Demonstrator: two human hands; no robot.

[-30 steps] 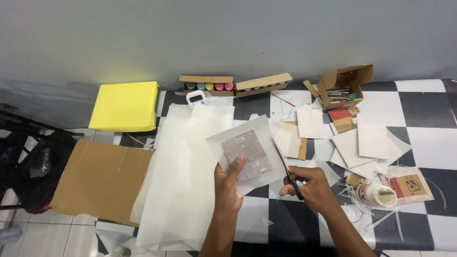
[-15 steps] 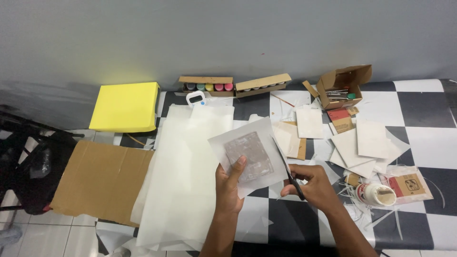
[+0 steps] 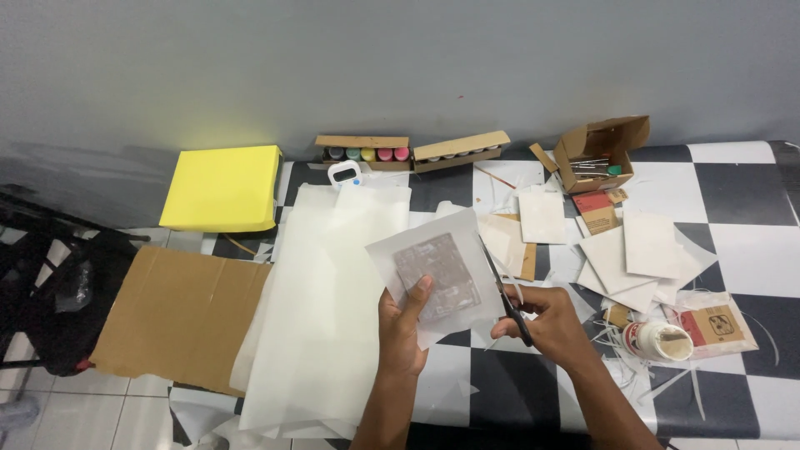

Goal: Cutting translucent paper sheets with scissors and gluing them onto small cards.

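Scissors w/ dark handles [image 3: 507, 298] are in the right hand [image 3: 546, 327], fingers closed through the loops, blades running up along the right edge of a white sheet of paper with a grey printed rectangle in the middle [image 3: 437, 271]. Left hand [image 3: 404, 325] pinches that sheet from below, thumb on the front over the grey patch, rest of the fingers behind, so its grip is closed on the paper. Sheet is held up just above the black-and-white checkered surface [image 3: 733, 208], tilted a bit, roughly centre of view.

Other stuff around: big pile of translucent white sheets [image 3: 333, 300] lying left of the hands, partly over a flat brown cardboard piece [image 3: 179, 317] that hangs off the surface edge. Yellow square block [image 3: 223, 187] at the back left by the grey wall. Small white timer-looking gadget [image 3: 345, 173] just in front of a long cardboard box w/ coloured paint pots [image 3: 365, 152]; second narrow cardboard box [image 3: 461, 150] next to it. Open cardboard box w/ tools inside [image 3: 598, 154] further right. Several cut white squares [image 3: 642, 250] spread right of the scissors, and a small white round pot [image 3: 658, 340] sits near the right wrist among paper scraps.
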